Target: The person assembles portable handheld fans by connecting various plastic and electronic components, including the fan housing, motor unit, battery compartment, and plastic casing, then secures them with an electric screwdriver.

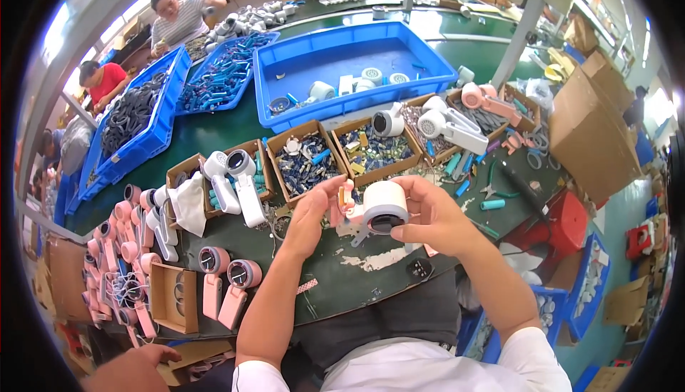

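Note:
Above the near edge of the green table, my right hand point(440, 215) grips the white round head of a handheld fan point(384, 198), its grey-rimmed dark opening turned toward me. My left hand point(311, 214) is closed at the fan's left side, pinching a small pink-orange part point(345, 196) against it. What that part is cannot be made out. Beyond my hands stand cardboard boxes of small electronic parts point(303, 164). White fans point(248, 189) lean on the boxes to the left, and two pink fans point(242, 274) lie left of my left forearm.
A large blue bin point(357, 110) holds several fan heads; other blue bins point(132, 124) stand farther left. Pliers point(494, 184) and a teal battery point(492, 205) lie at right, near a red stool point(564, 224). Another person's hand point(135, 370) shows at lower left, below piled pink fans point(118, 263).

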`<state>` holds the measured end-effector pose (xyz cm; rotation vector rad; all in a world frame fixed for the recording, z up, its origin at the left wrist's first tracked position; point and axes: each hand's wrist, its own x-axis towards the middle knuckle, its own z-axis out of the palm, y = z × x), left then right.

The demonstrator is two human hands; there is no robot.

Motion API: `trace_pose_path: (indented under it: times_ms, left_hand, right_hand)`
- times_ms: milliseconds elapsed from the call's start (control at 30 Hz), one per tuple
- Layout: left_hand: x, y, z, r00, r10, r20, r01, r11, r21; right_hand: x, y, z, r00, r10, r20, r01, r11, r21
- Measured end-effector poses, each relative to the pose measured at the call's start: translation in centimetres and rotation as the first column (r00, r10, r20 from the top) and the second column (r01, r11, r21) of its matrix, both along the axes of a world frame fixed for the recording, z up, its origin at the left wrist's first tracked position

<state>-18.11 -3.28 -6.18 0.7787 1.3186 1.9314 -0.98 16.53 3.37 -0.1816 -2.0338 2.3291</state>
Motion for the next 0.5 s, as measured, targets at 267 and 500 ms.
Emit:
trace_pose_path:
  times_ms: [267, 500]
  left_hand:
    - [1.7, -0.2, -0.5, 0.935, -0.200, 0.293, 0.131, 0.962, 0.238]
    - [1.8, 0.3, -0.2, 0.947, -0.093, 0.306, 0.019, 0.971, 0.238]
  right_hand:
    - [-3.6, 3.6, 2.0, 0.983, 0.181, -0.033, -0.183, 0.980, -0.079]
    - [-8.2, 5.5, -0.5, 0.973, 0.209, -0.102, -0.224, 0.962, -0.156]
